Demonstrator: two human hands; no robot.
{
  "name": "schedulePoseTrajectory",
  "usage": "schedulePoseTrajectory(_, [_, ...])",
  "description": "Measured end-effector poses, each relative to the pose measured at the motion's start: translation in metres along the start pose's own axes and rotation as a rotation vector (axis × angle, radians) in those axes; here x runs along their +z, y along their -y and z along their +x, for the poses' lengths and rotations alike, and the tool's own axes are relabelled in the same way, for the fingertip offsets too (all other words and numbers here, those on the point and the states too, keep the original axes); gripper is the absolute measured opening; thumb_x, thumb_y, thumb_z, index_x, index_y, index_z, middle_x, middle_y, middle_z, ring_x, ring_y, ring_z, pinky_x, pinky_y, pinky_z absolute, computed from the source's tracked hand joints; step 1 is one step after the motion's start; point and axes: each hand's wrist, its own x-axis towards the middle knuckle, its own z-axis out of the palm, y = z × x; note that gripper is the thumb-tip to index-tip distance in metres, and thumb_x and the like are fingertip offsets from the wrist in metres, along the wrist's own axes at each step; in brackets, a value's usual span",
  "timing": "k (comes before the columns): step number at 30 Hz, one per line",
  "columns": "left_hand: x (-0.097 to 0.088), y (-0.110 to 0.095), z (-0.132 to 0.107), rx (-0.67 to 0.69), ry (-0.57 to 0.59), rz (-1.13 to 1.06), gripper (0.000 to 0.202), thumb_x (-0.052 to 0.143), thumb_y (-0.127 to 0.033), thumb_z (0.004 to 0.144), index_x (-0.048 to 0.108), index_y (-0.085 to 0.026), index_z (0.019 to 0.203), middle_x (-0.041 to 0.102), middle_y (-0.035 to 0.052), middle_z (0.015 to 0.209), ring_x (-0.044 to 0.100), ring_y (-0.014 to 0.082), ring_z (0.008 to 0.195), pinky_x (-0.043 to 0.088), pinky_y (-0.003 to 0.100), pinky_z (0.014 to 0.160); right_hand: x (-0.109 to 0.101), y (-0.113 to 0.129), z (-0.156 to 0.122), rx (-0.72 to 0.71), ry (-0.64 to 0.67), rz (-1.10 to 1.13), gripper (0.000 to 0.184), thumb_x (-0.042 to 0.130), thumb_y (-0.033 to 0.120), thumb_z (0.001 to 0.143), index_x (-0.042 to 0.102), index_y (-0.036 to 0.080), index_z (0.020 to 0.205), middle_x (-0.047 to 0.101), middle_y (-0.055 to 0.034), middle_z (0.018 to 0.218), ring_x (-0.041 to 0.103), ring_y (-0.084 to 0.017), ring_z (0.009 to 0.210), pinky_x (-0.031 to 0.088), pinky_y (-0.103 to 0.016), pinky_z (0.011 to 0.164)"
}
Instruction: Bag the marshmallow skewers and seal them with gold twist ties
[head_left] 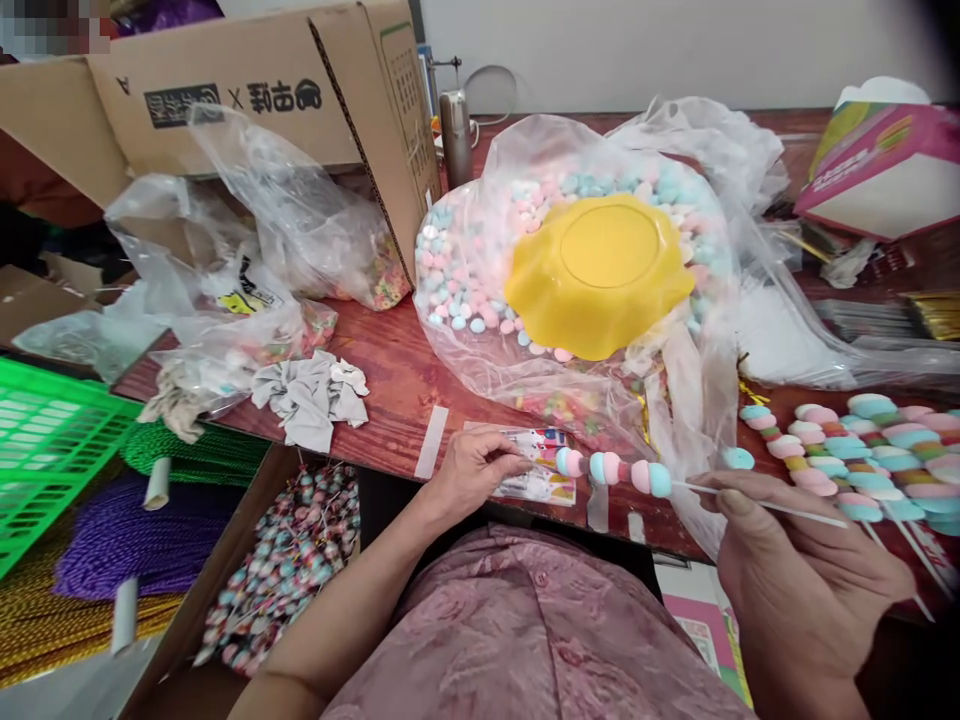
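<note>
Pink-and-blue marshmallow pieces on a thin white stick (622, 472), over the table edge: your right hand (795, 570) pinches the stick; left hand (474, 470) closes fingertips at its tip. Keep it level; push pieces straight. Yellow plastic bowl (600, 272) sits in the candy bag behind.

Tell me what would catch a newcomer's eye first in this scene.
A bright yellow wavy-rimmed plastic bowl sits upside down on a clear bag of pink, blue and white candies at the table's centre. Below it, the right hand holds a thin white stick threaded with pink and blue candies, the left hand at its tip. Finished candy skewers lie at right.
</note>
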Motion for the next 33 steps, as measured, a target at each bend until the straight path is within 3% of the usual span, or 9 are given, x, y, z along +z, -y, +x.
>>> schedulePoseTrajectory(5, [0.001,0.002,-0.002,0.027,0.028,-0.018,0.016,0.073,-0.028,0.084,0.074,-0.017,0.074,0.068,0.0010,0.070,0.059,0.0119,0.064,0.044,0.024,0.063,-0.002,-0.018,-0.004,-0.061,0.160,0.008,0.009,0.078,0.022,0.077,0.078,0.025,0.086,0.075,-0.0021,0.085,0.068,-0.021,0.079,0.055,-0.038,0.079])
schedulePoseTrajectory(10, [0.001,0.003,-0.005,0.194,0.117,0.020,0.021,0.064,-0.027,0.092,0.074,-0.017,0.077,0.069,0.0040,0.074,0.062,0.0137,0.070,0.048,0.025,0.069,0.003,-0.033,-0.005,0.023,0.252,0.037,0.009,0.078,0.024,0.078,0.077,0.025,0.088,0.076,-0.0017,0.088,0.070,-0.019,0.081,0.057,-0.035,0.077])
schedulePoseTrajectory(13, [-0.004,-0.001,-0.006,0.303,0.058,0.146,0.026,0.061,-0.035,0.094,0.073,-0.018,0.078,0.070,0.0079,0.084,0.063,0.0176,0.082,0.051,0.032,0.079,0.010,-0.034,-0.002,0.079,0.305,0.127,0.006,0.077,0.026,0.079,0.077,0.025,0.084,0.076,-0.0028,0.085,0.070,-0.020,0.079,0.058,-0.036,0.075])
schedulePoseTrajectory(15, [-0.010,-0.008,-0.005,0.354,0.016,0.225,0.026,0.062,-0.042,0.093,0.073,-0.018,0.091,0.071,0.0115,0.101,0.063,0.0223,0.098,0.050,0.038,0.090,0.014,-0.031,0.002,0.136,0.277,0.240,0.006,0.077,0.029,0.078,0.076,0.025,0.083,0.075,-0.0026,0.081,0.069,-0.019,0.073,0.058,-0.034,0.067])
schedulePoseTrajectory(17, [-0.014,-0.017,-0.004,0.368,0.061,0.269,0.039,0.063,-0.046,0.091,0.067,-0.017,0.116,0.067,0.0149,0.119,0.059,0.0258,0.112,0.047,0.042,0.098,0.018,-0.027,0.005,0.169,0.230,0.322,0.008,0.079,0.031,0.076,0.076,0.026,0.082,0.074,-0.0020,0.079,0.068,-0.019,0.068,0.057,-0.033,0.059])
schedulePoseTrajectory(20, [-0.013,-0.029,-0.001,0.317,0.221,0.276,0.058,0.067,-0.048,0.088,0.054,-0.015,0.134,0.066,0.0152,0.124,0.061,0.0257,0.113,0.048,0.038,0.096,0.021,-0.019,0.007,0.125,0.220,0.366,0.008,0.080,0.030,0.075,0.076,0.028,0.082,0.074,-0.0010,0.079,0.069,-0.020,0.070,0.058,-0.035,0.063])
schedulePoseTrajectory(24, [-0.005,-0.042,0.002,0.161,0.335,0.156,0.036,0.073,-0.045,0.083,0.067,-0.016,0.102,0.071,0.0047,0.094,0.064,0.0193,0.086,0.047,0.028,0.077,0.023,-0.006,0.009,-0.074,0.386,0.383,0.011,0.072,0.021,0.083,0.077,0.029,0.089,0.075,-0.0007,0.081,0.071,-0.021,0.075,0.058,-0.039,0.073])
schedulePoseTrajectory(27, [-0.004,-0.053,0.004,0.090,0.363,0.033,0.032,0.076,-0.043,0.081,0.069,-0.016,0.095,0.069,0.0014,0.086,0.061,0.0161,0.079,0.045,0.025,0.072,0.021,0.000,0.015,-0.202,0.483,0.250,0.016,0.070,0.016,0.083,0.077,0.029,0.090,0.076,-0.0007,0.083,0.071,-0.021,0.077,0.058,-0.039,0.077])
schedulePoseTrajectory(33, [-0.001,-0.061,0.001,0.062,0.233,0.105,0.046,0.080,-0.049,0.074,0.068,-0.017,0.105,0.067,0.0001,0.088,0.057,0.0152,0.079,0.042,0.025,0.073,0.019,-0.014,0.024,-0.090,0.219,0.163,0.005,0.078,0.029,0.080,0.075,0.026,0.083,0.074,0.0013,0.078,0.066,-0.016,0.067,0.055,-0.030,0.065])
